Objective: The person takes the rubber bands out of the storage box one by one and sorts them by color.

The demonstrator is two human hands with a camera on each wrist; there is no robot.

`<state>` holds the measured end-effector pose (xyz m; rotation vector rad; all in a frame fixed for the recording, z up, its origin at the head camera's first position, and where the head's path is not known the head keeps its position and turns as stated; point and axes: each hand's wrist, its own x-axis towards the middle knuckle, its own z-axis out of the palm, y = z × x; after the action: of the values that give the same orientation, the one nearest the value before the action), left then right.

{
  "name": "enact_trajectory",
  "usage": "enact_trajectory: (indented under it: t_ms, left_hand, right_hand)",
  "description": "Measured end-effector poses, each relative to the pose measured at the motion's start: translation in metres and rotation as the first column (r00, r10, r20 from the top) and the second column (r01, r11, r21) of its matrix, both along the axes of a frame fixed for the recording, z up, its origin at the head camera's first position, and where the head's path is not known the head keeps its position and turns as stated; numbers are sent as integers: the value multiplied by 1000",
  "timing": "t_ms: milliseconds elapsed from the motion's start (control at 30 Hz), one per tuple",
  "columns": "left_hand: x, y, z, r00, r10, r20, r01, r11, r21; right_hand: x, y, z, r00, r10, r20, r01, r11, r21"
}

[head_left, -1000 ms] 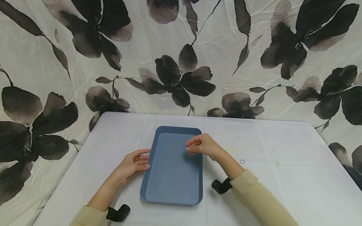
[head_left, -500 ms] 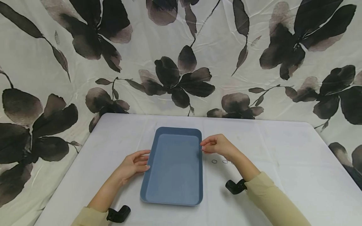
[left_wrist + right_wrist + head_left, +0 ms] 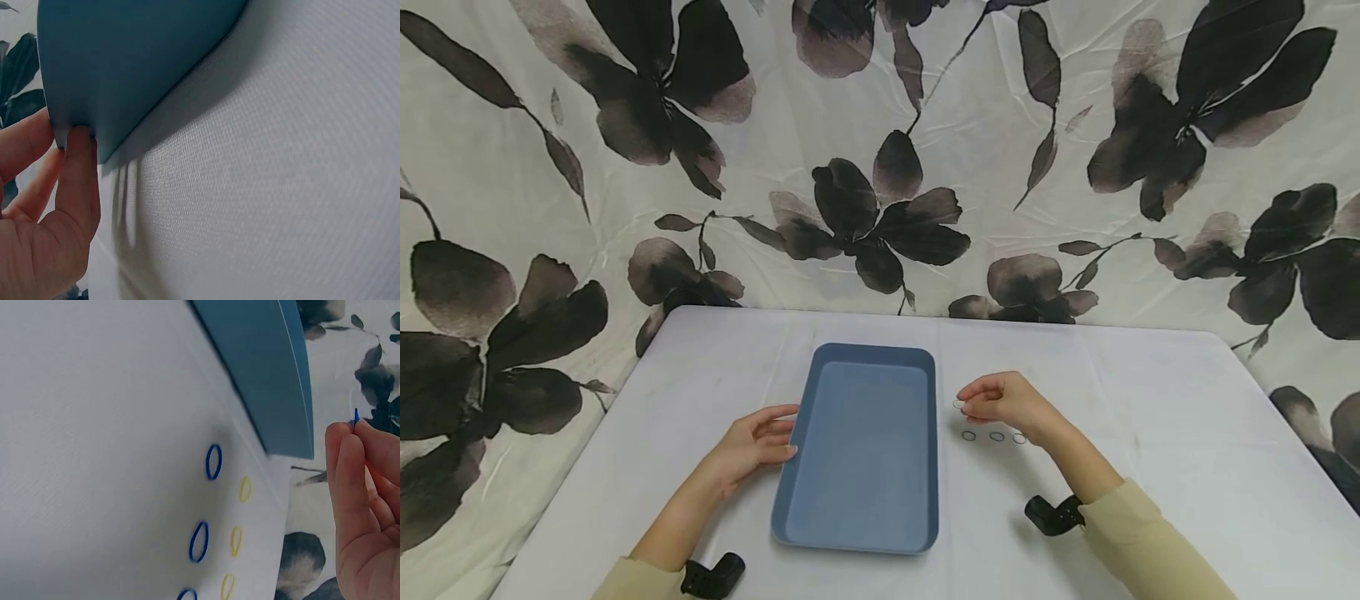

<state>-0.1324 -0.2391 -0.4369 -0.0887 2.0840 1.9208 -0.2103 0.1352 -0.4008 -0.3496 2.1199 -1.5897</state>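
My right hand (image 3: 1011, 404) pinches a small blue rubber band (image 3: 356, 417) between thumb and fingertips, in the air just right of the tray. Only a short tip of the band shows in the right wrist view. My left hand (image 3: 752, 446) touches the left rim of the blue rectangular tray (image 3: 857, 450) with thumb and fairly straight fingertips. In the left wrist view, one fingertip lies against the tray's outer wall. Below the right hand, a row of three thin blue rubber bands (image 3: 997, 437) lies on the table.
Beside the blue row, several thin yellow rubber bands (image 3: 235, 541) lie on the white tablecloth (image 3: 1150, 417); the right hand covers them in the head view. Behind the table hangs a floral cloth (image 3: 880, 217). Each wrist bears a black camera (image 3: 1052, 515).
My right hand, pinching a blue band, has moved right from above the tray to beside it, over the table. The left hand stays at the tray's left rim.
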Motion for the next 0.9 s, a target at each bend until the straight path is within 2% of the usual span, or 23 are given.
enact_trajectory:
  t_ms: [600,900]
  left_hand:
    - [-2,-2,-2,1000,-26,-11,26,999,32]
    - [-1,-2,-1,1000,-14,11,14,999,29]
  right_hand:
    - [5,43,-2,998,-57,-2,57,998,20]
    - [7,59,-4,996,-87,14,87,996,34]
